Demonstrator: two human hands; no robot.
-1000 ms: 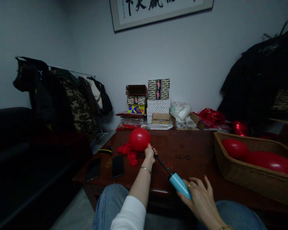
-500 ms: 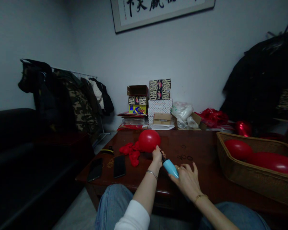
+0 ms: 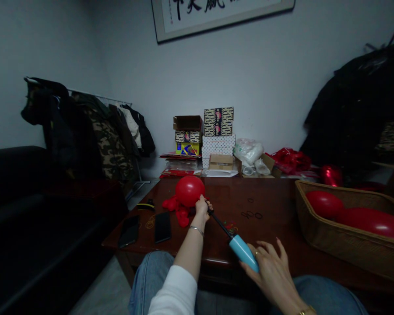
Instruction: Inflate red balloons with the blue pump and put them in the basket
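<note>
A red, rounded balloon (image 3: pixel 190 190) is held at its neck by my left hand (image 3: pixel 202 209), whose fingers are closed where the balloon meets the pump's dark tip. A light-blue balloon pump (image 3: pixel 244 252) slants down to the right, its black rod drawn out between my two hands. Its blue barrel lies in my right hand (image 3: pixel 272 269), gripped near the thumb and palm while the other fingers are partly raised. Limp red balloons (image 3: pixel 183 215) lie on the table behind my left hand, partly covered by the inflated one.
On the brown table (image 3: pixel 276 197) lie several dark rings (image 3: pixel 249 215), a black phone (image 3: pixel 163 227), another dark flat device (image 3: pixel 129 230) and yellow bands (image 3: pixel 150 222). A wicker basket (image 3: pixel 344 249) with red balloons stands at the right. Stacked boxes (image 3: pixel 218 144) are at the back.
The pump's rod has been pulled out as my right hand moved down and right with the barrel. My left hand and the balloon have shifted left.
</note>
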